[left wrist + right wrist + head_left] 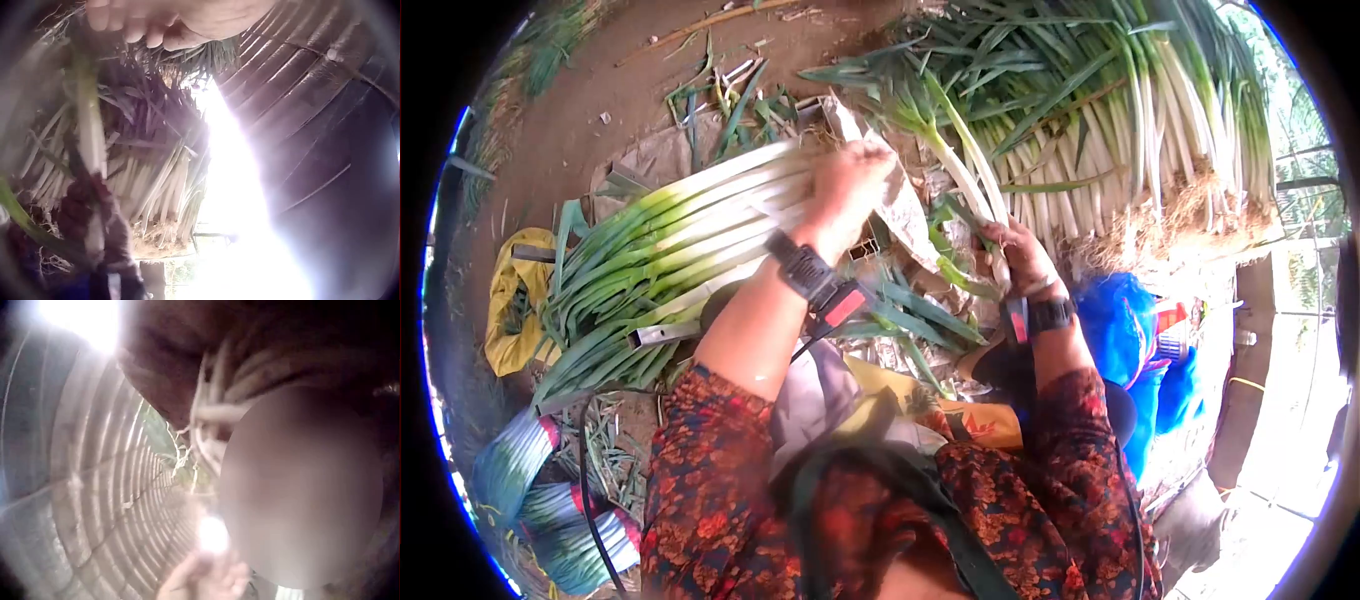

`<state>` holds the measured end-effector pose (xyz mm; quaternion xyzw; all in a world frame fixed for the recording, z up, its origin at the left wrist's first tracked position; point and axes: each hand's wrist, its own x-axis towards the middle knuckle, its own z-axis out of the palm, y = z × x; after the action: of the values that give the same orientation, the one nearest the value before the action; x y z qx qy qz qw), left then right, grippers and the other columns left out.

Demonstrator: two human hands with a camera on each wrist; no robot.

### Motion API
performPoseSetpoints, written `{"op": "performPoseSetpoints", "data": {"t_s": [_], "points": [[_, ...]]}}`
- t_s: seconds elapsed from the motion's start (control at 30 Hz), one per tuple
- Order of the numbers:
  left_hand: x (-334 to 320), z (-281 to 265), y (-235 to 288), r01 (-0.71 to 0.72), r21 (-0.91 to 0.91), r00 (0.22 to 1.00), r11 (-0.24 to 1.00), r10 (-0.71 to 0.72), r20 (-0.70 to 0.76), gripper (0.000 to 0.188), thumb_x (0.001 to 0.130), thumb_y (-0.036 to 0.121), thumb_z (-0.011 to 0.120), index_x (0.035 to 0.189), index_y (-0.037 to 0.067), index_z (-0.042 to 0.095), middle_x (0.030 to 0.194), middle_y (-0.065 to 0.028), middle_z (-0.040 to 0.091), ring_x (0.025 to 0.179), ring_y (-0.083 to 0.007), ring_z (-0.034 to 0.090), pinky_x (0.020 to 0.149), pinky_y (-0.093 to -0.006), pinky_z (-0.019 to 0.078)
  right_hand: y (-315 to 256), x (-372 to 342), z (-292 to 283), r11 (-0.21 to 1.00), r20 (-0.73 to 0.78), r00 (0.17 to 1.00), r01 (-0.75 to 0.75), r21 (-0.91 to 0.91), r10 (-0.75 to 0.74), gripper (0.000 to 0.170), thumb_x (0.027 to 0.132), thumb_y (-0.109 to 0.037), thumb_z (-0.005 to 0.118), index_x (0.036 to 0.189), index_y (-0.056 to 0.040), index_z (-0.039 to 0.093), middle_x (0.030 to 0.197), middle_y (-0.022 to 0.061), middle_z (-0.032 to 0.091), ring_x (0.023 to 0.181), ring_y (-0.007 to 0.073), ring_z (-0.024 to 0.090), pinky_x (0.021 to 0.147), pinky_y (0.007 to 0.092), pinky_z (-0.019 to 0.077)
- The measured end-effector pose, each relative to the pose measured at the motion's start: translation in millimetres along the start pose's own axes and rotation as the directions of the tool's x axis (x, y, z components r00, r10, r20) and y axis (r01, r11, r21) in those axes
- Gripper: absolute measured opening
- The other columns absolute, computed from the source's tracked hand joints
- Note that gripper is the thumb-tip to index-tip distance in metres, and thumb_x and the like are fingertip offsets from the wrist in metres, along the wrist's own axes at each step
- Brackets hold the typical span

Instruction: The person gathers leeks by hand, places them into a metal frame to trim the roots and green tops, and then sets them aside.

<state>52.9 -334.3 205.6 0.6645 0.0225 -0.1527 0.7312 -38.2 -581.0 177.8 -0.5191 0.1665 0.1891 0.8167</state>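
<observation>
In the head view my right hand grips a leek near its root end, the green top pointing up and away. A loose leaf hangs beside that grip. The left wrist view also shows the right hand around the white shank of the leek. My left hand is by the white ends of a row of laid-out leeks. Its fingers look loosely bent at the top of the left wrist view, with nothing seen in them. A blurred round shape covers much of the right wrist view.
A large heap of leeks with roots lies at the upper right. Tied bundles sit at the lower left, near a yellow bag. Trimmed leaves litter the ground between the arms. Blue plastic is right of the right wrist.
</observation>
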Motion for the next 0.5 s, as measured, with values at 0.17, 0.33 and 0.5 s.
{"op": "performPoseSetpoints", "data": {"t_s": [0.17,0.33,0.5], "points": [[2,27,0,0.192,-0.143,0.966,0.971,-0.161,0.201,0.035,0.088,0.041,0.067,0.076,0.011,0.054,0.071,0.0007,0.055,0.056,-0.0088,0.048,0.053,-0.0240,0.0443,-16,-74,67,0.941,-0.068,0.988,0.108,-0.320,-0.137,0.036,0.083,-0.013,0.067,0.114,0.0015,0.054,0.083,0.0072,0.065,0.056,0.0123,0.058,0.045,0.0232,0.0445],[-2,37,4,0.309,-0.400,0.950,0.863,-0.264,0.166,0.054,0.076,0.046,0.077,0.103,0.006,0.054,0.082,-0.0087,0.053,0.070,-0.0204,0.053,0.064,-0.0382,0.0460,37,-100,89,-0.156,0.149,0.864,0.083,-0.984,-0.480,0.050,0.081,-0.010,0.059,0.128,-0.0007,0.045,0.101,0.0219,0.061,0.074,0.0359,0.065,0.062,0.0441,0.0530],[15,32,-20,0.280,-0.415,0.959,0.865,-0.229,0.169,0.027,0.082,0.021,0.071,0.092,0.005,0.051,0.072,-0.0054,0.049,0.059,-0.0224,0.053,0.056,-0.0402,0.0512,63,-99,103,-0.040,0.062,0.861,0.049,-0.998,-0.504,0.065,0.078,-0.008,0.062,0.138,-0.0082,0.037,0.109,0.0223,0.059,0.083,0.0409,0.063,0.070,0.0449,0.0530]]}}
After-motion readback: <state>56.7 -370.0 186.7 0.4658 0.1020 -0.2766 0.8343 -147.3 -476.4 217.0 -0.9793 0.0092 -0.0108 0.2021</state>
